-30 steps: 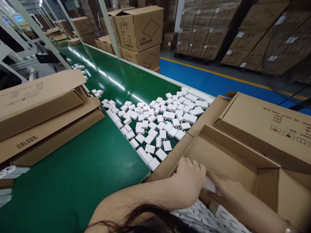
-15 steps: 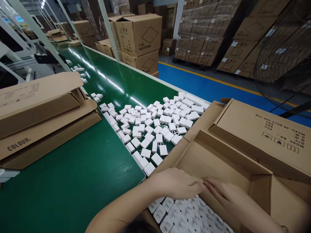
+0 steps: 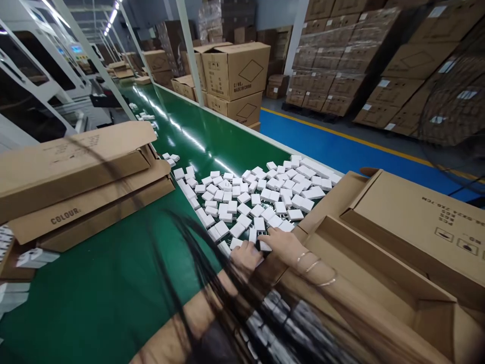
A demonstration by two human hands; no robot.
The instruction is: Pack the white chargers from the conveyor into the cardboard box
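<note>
My left hand (image 3: 246, 257) is at the near end of a pile of white plug chargers (image 3: 242, 199), its bent fingers closed at a charger (image 3: 235, 243). Close beside it, my right hand (image 3: 282, 245), with thin bracelets on the wrist, has its fingers curled over another charger (image 3: 264, 246). Below my hands, rows of packed chargers (image 3: 271, 318) show in part behind blurred dark strands of hair. An open cardboard box (image 3: 364, 258) lies to the right of my right forearm.
The green conveyor belt (image 3: 197, 136) runs away to the far left. Flattish cartons (image 3: 94, 187) lie on the green surface at left, with more chargers (image 3: 36, 257) by them. Stacked boxes (image 3: 235, 76) stand behind the belt. Beyond the blue floor (image 3: 322, 136) are wrapped pallets (image 3: 333, 60).
Both hands have moved from above the packed rows, forward and left, to the near edge of the charger pile. The view has shifted, and strands of hair now hang across it.
</note>
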